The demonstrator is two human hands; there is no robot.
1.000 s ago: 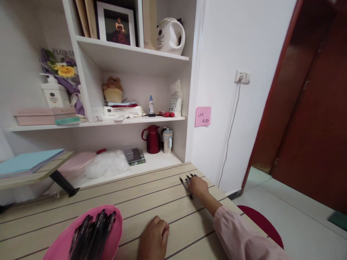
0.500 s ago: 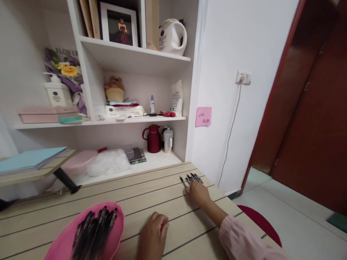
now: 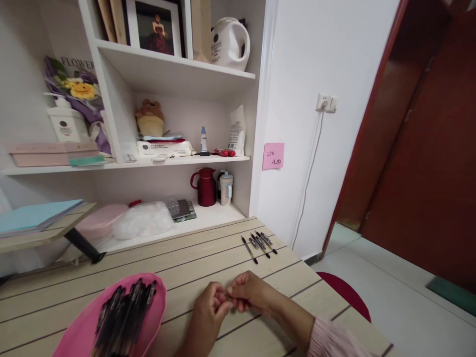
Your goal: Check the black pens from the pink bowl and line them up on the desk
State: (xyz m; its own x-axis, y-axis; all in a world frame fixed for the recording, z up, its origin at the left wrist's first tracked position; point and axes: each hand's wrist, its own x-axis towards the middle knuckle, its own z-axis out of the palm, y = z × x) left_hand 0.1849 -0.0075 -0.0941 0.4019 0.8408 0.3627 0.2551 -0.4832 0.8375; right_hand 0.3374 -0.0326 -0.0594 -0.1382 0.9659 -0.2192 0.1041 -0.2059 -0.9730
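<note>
Over open tabletop (image 3: 193, 263), hands (image 3: 256, 292) pinched together, anything held unclear, pens (image 3: 249, 250) near right edge (image 3: 297, 259)

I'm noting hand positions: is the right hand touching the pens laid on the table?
No, the right hand is by the left hand, with a gap between it and the loose pens.

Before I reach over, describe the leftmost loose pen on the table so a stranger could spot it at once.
Start at the pale, dark-striped table. Beyond the right hand, near the table's far right corner, a small group of pens lies loose. The leftmost pen is the one at the group's left end, set off from the others by a narrow gap.
</note>
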